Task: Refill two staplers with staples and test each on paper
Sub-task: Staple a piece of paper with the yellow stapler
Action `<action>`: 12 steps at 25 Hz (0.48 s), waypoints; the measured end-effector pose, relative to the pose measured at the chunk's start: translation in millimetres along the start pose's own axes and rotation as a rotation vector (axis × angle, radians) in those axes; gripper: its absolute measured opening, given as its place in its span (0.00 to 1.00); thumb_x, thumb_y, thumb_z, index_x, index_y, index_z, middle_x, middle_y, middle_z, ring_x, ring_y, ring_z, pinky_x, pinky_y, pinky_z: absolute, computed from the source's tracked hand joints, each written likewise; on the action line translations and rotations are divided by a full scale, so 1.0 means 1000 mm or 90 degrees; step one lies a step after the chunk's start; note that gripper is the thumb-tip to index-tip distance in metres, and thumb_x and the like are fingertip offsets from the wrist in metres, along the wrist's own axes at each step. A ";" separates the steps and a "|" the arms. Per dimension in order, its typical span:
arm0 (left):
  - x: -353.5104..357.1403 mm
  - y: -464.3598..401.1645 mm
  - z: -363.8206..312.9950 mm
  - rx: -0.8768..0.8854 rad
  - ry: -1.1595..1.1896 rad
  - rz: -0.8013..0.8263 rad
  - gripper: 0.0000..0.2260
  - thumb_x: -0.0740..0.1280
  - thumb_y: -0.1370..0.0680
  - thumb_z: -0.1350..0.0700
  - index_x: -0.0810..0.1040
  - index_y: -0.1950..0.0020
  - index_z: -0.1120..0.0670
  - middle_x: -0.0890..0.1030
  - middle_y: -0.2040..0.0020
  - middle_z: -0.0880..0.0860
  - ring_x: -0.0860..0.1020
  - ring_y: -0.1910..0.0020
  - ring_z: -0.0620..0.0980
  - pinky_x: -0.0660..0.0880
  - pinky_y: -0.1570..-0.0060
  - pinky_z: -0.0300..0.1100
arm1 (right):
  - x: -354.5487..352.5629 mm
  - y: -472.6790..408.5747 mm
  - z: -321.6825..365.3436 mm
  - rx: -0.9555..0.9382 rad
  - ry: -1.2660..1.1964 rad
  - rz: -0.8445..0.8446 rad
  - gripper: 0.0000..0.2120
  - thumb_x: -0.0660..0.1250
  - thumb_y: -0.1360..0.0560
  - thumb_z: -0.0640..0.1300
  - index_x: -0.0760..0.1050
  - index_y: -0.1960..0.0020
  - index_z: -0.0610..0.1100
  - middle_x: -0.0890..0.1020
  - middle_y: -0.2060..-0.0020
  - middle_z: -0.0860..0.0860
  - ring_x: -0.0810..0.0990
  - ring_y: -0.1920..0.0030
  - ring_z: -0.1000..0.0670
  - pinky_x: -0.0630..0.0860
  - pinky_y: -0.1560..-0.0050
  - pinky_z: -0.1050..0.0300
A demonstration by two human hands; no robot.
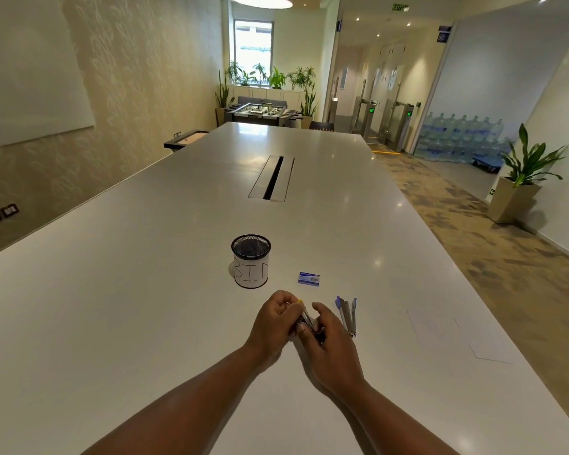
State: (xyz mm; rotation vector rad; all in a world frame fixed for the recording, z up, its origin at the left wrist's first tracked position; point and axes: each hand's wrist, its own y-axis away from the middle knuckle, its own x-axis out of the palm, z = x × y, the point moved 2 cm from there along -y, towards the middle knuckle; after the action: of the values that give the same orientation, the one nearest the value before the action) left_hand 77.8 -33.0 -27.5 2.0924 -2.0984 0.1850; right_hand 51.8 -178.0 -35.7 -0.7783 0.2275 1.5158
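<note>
Both hands hold a small metal stapler with a yellow tip [304, 318] just above the white table [145, 290]. My left hand [273, 318] grips its far end, and my right hand [329, 336] closes around its near end, hiding most of the body. A second stapler with blue ends [347, 315] lies swung open on the table just right of my right hand. A small blue box of staples [308, 279] sits beyond the hands. Two white paper sheets [434, 326] lie flat to the right, barely distinct from the tabletop.
A black mesh cup with a white label reading "BIN" [251, 261] stands behind my left hand. A cable hatch [271, 178] is set into the table's middle. The table's right edge runs beside a carpeted walkway with a potted plant [519, 182].
</note>
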 end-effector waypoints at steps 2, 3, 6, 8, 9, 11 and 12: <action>-0.001 0.000 -0.001 -0.010 -0.027 -0.013 0.09 0.64 0.28 0.55 0.75 0.51 0.57 0.77 0.65 0.55 0.72 0.71 0.47 0.66 0.72 0.41 | 0.000 0.000 0.002 -0.005 0.015 -0.006 0.25 0.59 0.24 0.67 0.69 0.32 0.57 0.77 0.49 0.62 0.78 0.52 0.63 0.74 0.55 0.65; -0.002 0.000 -0.001 -0.012 -0.038 -0.020 0.08 0.61 0.28 0.56 0.75 0.52 0.57 0.77 0.66 0.54 0.71 0.72 0.46 0.65 0.74 0.40 | 0.001 0.000 0.004 -0.015 0.029 -0.004 0.19 0.60 0.24 0.65 0.71 0.37 0.58 0.76 0.51 0.63 0.77 0.52 0.62 0.73 0.58 0.64; 0.000 -0.001 -0.001 0.024 -0.076 -0.036 0.05 0.60 0.22 0.56 0.72 0.58 0.52 0.73 0.66 0.50 0.70 0.69 0.47 0.68 0.70 0.41 | 0.001 0.000 0.009 -0.025 0.062 -0.002 0.08 0.63 0.25 0.60 0.71 0.53 0.57 0.76 0.59 0.58 0.77 0.59 0.55 0.75 0.64 0.57; 0.003 -0.002 0.001 0.043 -0.134 -0.033 0.13 0.62 0.18 0.51 0.71 0.63 0.48 0.72 0.67 0.49 0.69 0.67 0.48 0.69 0.64 0.47 | 0.000 0.001 0.010 -0.014 0.070 0.005 0.09 0.64 0.27 0.59 0.69 0.56 0.55 0.77 0.64 0.55 0.76 0.64 0.52 0.75 0.66 0.56; 0.004 -0.001 0.001 0.045 -0.163 -0.029 0.15 0.63 0.17 0.49 0.71 0.64 0.46 0.72 0.68 0.48 0.70 0.67 0.48 0.70 0.63 0.48 | 0.000 0.001 0.010 -0.009 0.076 0.017 0.09 0.64 0.27 0.58 0.69 0.57 0.54 0.78 0.66 0.54 0.77 0.66 0.51 0.75 0.67 0.55; 0.005 -0.003 0.005 0.047 -0.203 -0.018 0.16 0.63 0.17 0.48 0.71 0.65 0.45 0.72 0.69 0.46 0.70 0.68 0.46 0.71 0.63 0.47 | 0.000 0.001 0.009 -0.009 0.094 0.037 0.09 0.62 0.27 0.60 0.69 0.57 0.54 0.79 0.69 0.54 0.78 0.68 0.52 0.74 0.68 0.56; 0.005 -0.003 0.006 0.049 -0.221 -0.014 0.16 0.63 0.17 0.48 0.70 0.65 0.45 0.72 0.70 0.45 0.70 0.69 0.45 0.70 0.64 0.47 | 0.000 0.000 0.009 -0.014 0.102 0.040 0.10 0.60 0.27 0.60 0.68 0.58 0.55 0.78 0.70 0.55 0.77 0.69 0.53 0.73 0.69 0.57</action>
State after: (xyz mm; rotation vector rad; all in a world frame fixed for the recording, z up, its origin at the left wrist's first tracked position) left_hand 80.5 -39.4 -32.1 2.3332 -2.2853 -0.1101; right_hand 48.5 -173.1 -29.1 -0.9189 0.3577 1.5179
